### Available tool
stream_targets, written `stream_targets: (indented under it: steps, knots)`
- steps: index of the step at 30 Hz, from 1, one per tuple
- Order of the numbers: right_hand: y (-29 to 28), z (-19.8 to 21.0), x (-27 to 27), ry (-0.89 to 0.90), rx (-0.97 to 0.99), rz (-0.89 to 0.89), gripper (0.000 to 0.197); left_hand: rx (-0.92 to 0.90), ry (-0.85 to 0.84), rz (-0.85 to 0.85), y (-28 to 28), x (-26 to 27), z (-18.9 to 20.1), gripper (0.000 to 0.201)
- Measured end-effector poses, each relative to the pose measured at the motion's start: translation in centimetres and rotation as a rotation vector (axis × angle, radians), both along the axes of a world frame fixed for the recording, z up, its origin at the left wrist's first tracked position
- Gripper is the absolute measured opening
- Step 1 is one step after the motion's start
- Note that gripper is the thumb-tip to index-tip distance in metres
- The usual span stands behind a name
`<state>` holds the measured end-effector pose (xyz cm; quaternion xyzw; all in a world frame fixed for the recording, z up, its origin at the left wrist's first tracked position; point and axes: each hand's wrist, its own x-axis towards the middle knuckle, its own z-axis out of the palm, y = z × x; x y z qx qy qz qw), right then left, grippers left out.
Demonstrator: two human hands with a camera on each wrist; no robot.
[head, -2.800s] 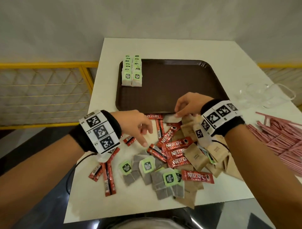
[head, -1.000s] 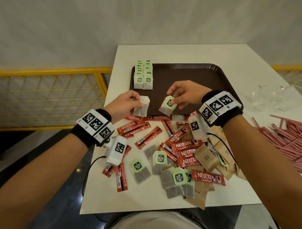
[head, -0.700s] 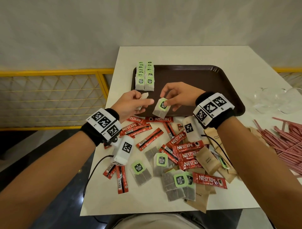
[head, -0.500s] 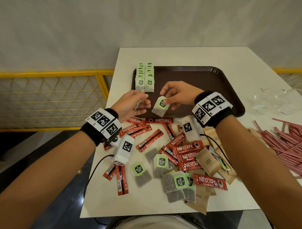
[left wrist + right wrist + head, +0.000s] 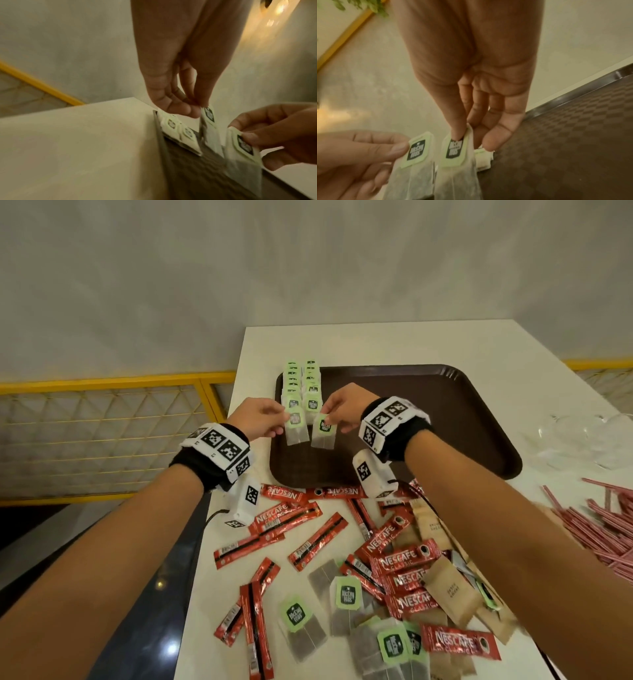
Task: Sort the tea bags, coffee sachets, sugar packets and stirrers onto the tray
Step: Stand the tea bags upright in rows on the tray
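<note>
Tea bags, two, held up side by side over the near-left part of the brown tray (image 5: pixel 445 419), just in front of the two rows of tea bags (image 5: pixel 303 385) already lined along its left edge. Left tea bag (image 5: pixel 296 429) pinched at its green tag between thumb and fingertips of the left hand (image 5: pixel 258 419); filter pouch hanging below, apparently clear of the tray floor, though contact cannot be told for sure. Right tea bag (image 5: pixel 324 433) pinched the same way by the right hand (image 5: pixel 344 407), thumb on the tag face, index behind, remaining fingers loosely extended. Tags printed "McCoy Teas", legible in the right wrist view. Bags near each other, small gap between, not touching.

Tray on white table (image 5: pixel 376 344), long side toward the person. Nearer on the table: loose scatter of red Nescafe coffee sachets (image 5: pixel 407 559), some overlapping, one lying against the tray's near rim. More loose tea bags (image 5: pixel 301 628) mixed in at the near edge. Brown paper sugar packets (image 5: pixel 452 590) partly under the right forearm. Pink stirrers (image 5: pixel 609 529) piled at far right, well apart from tray. Clear glass vessel (image 5: pixel 582 440) right of tray, shape unclear. Yellow railing (image 5: pixel 113 381) left of table.
</note>
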<state>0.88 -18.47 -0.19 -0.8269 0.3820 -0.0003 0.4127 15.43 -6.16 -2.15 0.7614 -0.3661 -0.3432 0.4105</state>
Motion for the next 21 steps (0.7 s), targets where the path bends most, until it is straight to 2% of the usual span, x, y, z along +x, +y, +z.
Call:
stream_targets:
  steps: [5,8,21]
  knots:
    - [-1.5,-1.5,2.9,0.037,-0.035,-0.005,0.024,0.122,-0.344,-0.138,-2.1,2.3,-0.4,0.017]
    - [-2.0,-2.0,4.1,0.026,-0.03,-0.032,0.023,0.146,-0.445,-0.152,-3.0,3.0,-0.5,0.018]
    - [-3.2,-3.4,5.7,0.05,-0.102,-0.063,0.024,0.2,-0.532,-0.137,-5.0,3.8,-1.5,0.024]
